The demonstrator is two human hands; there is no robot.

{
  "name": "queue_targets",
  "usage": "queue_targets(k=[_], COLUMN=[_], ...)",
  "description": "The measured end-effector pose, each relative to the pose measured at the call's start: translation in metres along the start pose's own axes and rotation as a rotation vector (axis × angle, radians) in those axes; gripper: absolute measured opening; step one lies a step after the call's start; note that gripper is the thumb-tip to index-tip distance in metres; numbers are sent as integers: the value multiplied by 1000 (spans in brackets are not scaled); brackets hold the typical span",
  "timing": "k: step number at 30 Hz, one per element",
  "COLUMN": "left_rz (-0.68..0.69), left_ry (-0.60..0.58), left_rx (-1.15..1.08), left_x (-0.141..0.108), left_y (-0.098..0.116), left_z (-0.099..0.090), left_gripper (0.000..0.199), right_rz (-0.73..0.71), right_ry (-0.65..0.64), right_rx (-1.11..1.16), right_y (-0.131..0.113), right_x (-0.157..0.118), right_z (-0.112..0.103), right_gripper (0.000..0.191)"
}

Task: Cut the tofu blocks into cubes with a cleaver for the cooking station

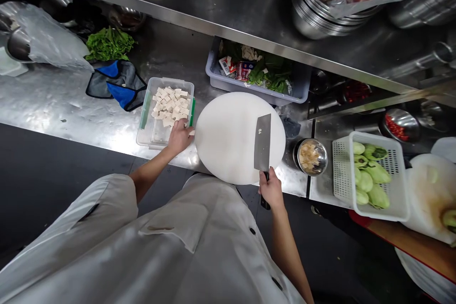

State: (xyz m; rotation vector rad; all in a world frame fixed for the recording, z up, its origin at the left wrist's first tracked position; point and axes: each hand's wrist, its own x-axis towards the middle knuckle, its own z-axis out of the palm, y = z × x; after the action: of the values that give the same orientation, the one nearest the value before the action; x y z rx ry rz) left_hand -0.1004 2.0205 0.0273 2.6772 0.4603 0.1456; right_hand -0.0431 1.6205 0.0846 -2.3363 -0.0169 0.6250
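My right hand [271,190] is closed around the black handle of a cleaver [262,145]. Its broad blade lies over the right part of a round white cutting board [228,137], with small white bits stuck to the metal. My left hand [180,137] is at the near right side of a clear plastic container [147,135], thumb and fingers apart. White cubes, which look like tofu [171,103], fill the container's far part. A small pale bit shows by the left thumb; whether the hand touches it I cannot tell.
Behind the board stands a grey-blue bin [221,80] with greens and wrappers. A steel bowl [323,157] of pale pieces and a white basket [344,168] of green vegetables are at right. A blue-grey cloth [99,86] lies left, under a steel shelf [228,4].
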Motion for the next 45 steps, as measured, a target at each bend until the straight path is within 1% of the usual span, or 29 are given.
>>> queue_targets(k=[2, 3, 5, 6, 8, 9, 10, 11, 12, 13, 14, 16, 18, 19, 20, 22, 25, 26, 27, 30, 35, 39, 45], left_rz=[-48, -61, -26, 21, 144, 195, 232, 254, 263, 261, 251, 227, 205, 195, 187, 189, 213, 216, 217, 239, 298, 296, 291], left_ry=[41, 53, 67, 70, 66, 55, 38, 17, -7, -31, -55, -87, -84, -73, -59, -43, -64, -76, -86, -94, -84, -61, -96], left_rx=[-172, -260, -404, -453, -505, -516, -520, -517, -506, -487, -454, -353, -241, -200, -178, -180, -229, -246, -258, -265, -246, -264, -272], left_x=[-1, -3, -6, -8, -9, -8, -6, -2, 2, 7, 13, 23, 29, 30, 31, 30, 27, 26, 26, 28, 35, 37, 38], left_y=[-5, -4, 7, 16, 42, 56, 70, 83, 94, 103, 111, 118, 119, 117, 115, 109, 100, 98, 96, 95, 97, 96, 96], left_z=[-4, -9, -24, -33, -49, -53, -54, -50, -42, -30, -15, 19, 49, 61, 69, 77, 76, 75, 74, 73, 75, 76, 74], left_gripper=[25, 24, 24, 25, 28, 29, 30, 30, 29, 27, 25, 20, 16, 14, 13, 18, 37, 41, 41, 31, 20, 17, 18], right_rz=[2, 5, 14, 19, 29, 34, 39, 40, 36, 25, 7, -50, -119, -149, -174, -204, -234, -246, -259, -281, -262, -247, -243], right_ry=[-6, -8, -12, -12, -17, -21, -26, -31, -35, -34, -29, -13, -16, -31, -52, -99, -134, -137, -141, -155, -168, -189, -218], right_rx=[7, 14, 26, 31, 34, 30, 22, 8, -13, -39, -69, -139, -209, -241, -272, -326, -383, -394, -402, -417, -438, -471, -508], right_y=[2, 2, 3, 3, 1, 0, -1, -3, -5, -7, -9, -14, -18, -20, -22, -26, -32, -35, -37, -44, -54, -61, -66], right_x=[1, 1, 2, 3, 4, 5, 5, 4, 2, 0, -3, -11, -17, -20, -22, -25, -30, -31, -32, -34, -32, -31, -33], right_z=[0, 0, 0, -1, -2, -3, -4, -5, -5, -5, -4, 1, 9, 12, 15, 20, 24, 25, 26, 27, 29, 30, 33], right_gripper=[34, 34, 34, 34, 34, 34, 34, 33, 33, 33, 34, 36, 38, 38, 38, 36, 34, 33, 32, 29, 24, 21, 19])
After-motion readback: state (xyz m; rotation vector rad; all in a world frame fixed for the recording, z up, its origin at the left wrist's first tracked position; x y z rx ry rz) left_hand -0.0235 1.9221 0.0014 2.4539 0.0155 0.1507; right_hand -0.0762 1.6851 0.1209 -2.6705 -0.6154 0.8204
